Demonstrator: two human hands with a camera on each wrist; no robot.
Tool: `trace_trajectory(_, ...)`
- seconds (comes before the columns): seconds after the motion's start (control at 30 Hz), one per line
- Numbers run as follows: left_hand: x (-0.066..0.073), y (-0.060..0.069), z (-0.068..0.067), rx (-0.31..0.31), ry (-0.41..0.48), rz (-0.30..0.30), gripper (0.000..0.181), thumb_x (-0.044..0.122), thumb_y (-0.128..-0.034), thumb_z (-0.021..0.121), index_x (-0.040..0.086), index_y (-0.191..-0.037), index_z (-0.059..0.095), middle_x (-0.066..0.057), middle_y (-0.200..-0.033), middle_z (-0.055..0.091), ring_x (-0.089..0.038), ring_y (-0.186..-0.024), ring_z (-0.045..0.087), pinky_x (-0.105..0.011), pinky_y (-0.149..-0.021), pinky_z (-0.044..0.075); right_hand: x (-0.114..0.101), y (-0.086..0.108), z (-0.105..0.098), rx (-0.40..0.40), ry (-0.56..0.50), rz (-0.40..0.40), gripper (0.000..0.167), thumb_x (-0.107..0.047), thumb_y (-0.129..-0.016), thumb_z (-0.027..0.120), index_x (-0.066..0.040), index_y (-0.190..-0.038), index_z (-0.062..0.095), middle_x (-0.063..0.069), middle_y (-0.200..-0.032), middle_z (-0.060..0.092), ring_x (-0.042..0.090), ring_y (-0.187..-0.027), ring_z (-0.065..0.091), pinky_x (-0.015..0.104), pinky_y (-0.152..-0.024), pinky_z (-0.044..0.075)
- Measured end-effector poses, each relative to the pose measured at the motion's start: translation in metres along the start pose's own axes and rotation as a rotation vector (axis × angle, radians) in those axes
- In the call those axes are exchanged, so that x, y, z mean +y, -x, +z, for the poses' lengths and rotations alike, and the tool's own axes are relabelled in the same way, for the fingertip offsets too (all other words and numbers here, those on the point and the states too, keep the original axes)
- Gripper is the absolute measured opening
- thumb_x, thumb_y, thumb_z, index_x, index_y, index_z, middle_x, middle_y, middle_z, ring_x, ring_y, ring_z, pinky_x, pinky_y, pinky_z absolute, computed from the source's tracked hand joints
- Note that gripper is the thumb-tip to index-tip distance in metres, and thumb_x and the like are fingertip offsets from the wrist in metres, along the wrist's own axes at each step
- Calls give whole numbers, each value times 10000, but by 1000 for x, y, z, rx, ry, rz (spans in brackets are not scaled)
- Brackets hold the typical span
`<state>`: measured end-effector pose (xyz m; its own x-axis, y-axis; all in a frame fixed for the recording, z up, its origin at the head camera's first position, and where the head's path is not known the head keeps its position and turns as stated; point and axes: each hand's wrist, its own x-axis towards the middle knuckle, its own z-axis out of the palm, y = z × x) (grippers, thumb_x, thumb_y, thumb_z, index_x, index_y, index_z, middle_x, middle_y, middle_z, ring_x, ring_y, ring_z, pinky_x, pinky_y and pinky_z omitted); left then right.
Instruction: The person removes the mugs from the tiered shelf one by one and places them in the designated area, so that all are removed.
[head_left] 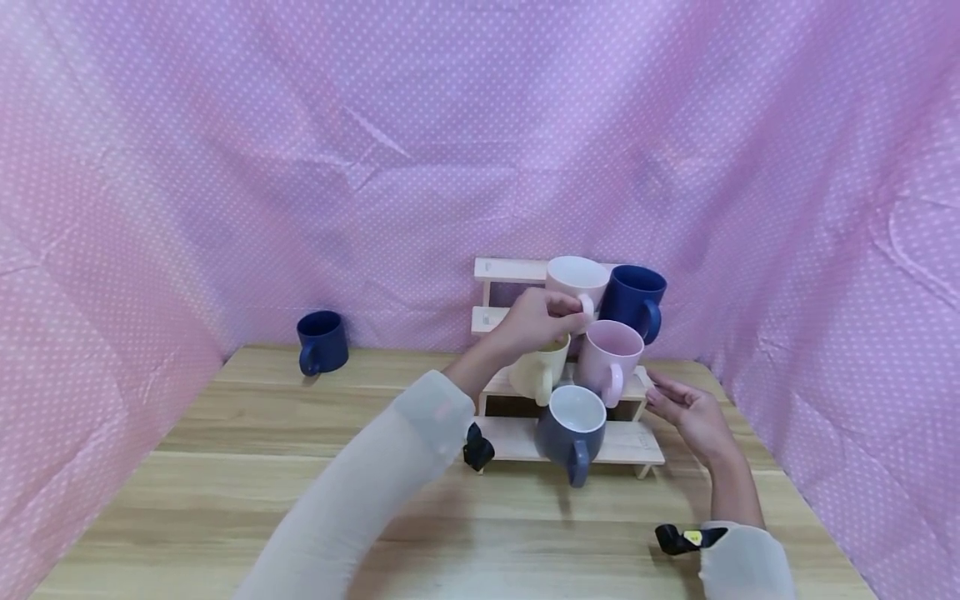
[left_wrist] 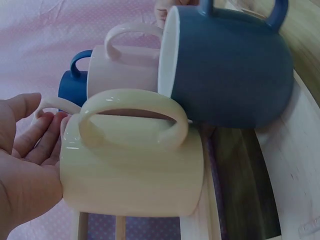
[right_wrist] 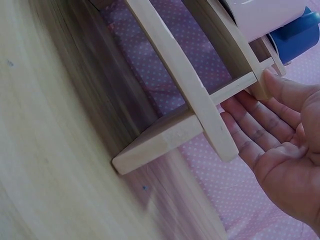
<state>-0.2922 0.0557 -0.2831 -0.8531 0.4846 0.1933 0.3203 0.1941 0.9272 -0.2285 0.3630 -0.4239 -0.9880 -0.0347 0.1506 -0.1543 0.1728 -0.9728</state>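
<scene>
A stepped wooden rack carries several mugs. My left hand reaches over the cream-yellow mug with thumb and fingers at the handle of the pale mug with a white inside. In the left wrist view that pale handle shows between thumb and fingers, its body mostly hidden by the yellow mug. My right hand pinches the rack's right end; in the right wrist view its thumb lies against a board end and the fingers curl behind.
On the rack also stand a navy mug at upper right, a pink mug and a grey mug on the lowest step. Another navy mug stands far left on the wooden table. Pink dotted cloth hangs around.
</scene>
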Motion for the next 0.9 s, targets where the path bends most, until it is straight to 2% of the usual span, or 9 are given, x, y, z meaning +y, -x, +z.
trace_trajectory(0.17,3,-3,3,-14,79,-86,262,191,-968,736,41,-1182,733,-38,-1042,724,-198,-818,662,-218,-680,558,1,0,2,-4,-37,-26,622,-112,-1022,641,179,-1478,332,-158,-1073,721,27,-981,706,227,-906,566)
trace_trajectory(0.33,6,-7,8,-6,151,-141,267,184,-966,738,17,-1173,720,-48,-1030,711,-263,-844,677,-237,-697,578,1,0,2,-6,-61,-47,618,-86,-1020,638,203,-1464,319,-145,-1065,730,32,-974,711,211,-886,570)
trace_trajectory(0.5,9,-6,11,10,189,-184,269,185,-966,738,15,-1173,713,-42,-1004,697,-239,-805,663,-250,-710,584,3,0,1,-10,-69,-38,621,-89,-1020,639,201,-1466,319,-136,-1069,729,34,-985,709,211,-888,569)
trace_trajectory(0.73,10,-5,13,6,276,-171,322,150,-964,737,-15,-1227,650,-52,-1061,691,-295,-1010,677,-285,-816,595,3,-1,1,4,-45,-38,620,-97,-1016,647,205,-1458,335,-124,-1037,727,34,-959,710,209,-878,573)
trace_trajectory(0.9,9,-5,13,35,411,-157,308,55,-972,704,-93,-1219,594,-118,-1052,662,-407,-1158,656,-316,-880,607,2,-1,2,9,-34,-37,619,-106,-1018,648,200,-1460,341,-126,-1031,726,31,-955,710,207,-875,574)
